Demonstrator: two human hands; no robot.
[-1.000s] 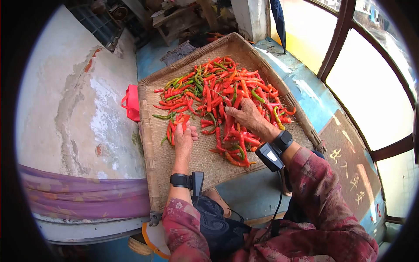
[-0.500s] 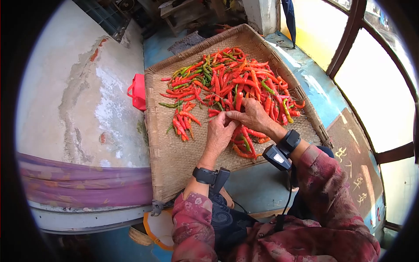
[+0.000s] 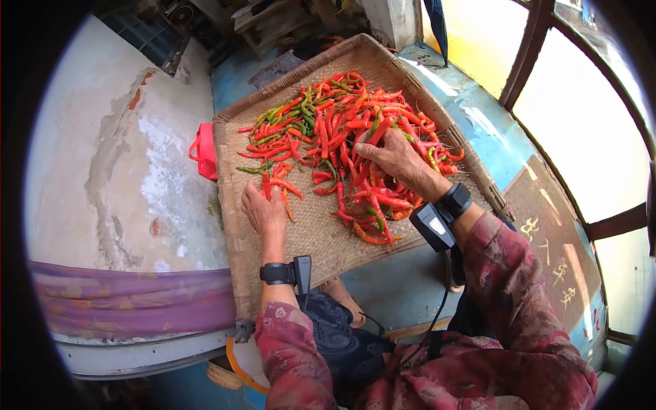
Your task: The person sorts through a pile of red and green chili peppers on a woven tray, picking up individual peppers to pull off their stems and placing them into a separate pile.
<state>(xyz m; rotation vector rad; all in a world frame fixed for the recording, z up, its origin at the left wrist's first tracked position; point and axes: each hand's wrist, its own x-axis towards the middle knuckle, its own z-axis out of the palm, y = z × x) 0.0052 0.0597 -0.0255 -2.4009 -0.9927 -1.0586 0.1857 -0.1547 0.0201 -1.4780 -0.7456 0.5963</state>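
A large heap of chili peppers (image 3: pixel 335 130), mostly red with some green, lies in a wide woven tray (image 3: pixel 249 273). At the small separate pile of red chilies (image 3: pixel 287 186) on the left, my left hand (image 3: pixel 264 210) has its fingers closed about a red chili pepper (image 3: pixel 266 183). My right hand (image 3: pixel 400 160) is over the right part of the heap, thumb and fingers pinched on another red chili pepper (image 3: pixel 380 131). Its fingertips are partly hidden among the peppers. Both wrists wear black bands with small devices.
A bright red container with a handle (image 3: pixel 203 152) stands beside the tray's left edge, near the cracked wall (image 3: pixel 102 171). Purple cloth (image 3: pixel 137 297) hangs at lower left. Windows (image 3: pixel 581 130) line the right side, and a dark umbrella (image 3: pixel 437 27) hangs at the back.
My left hand has moved left, away from my right hand, to the small pile. My right hand has shifted slightly up over the heap. The view has shifted a little.
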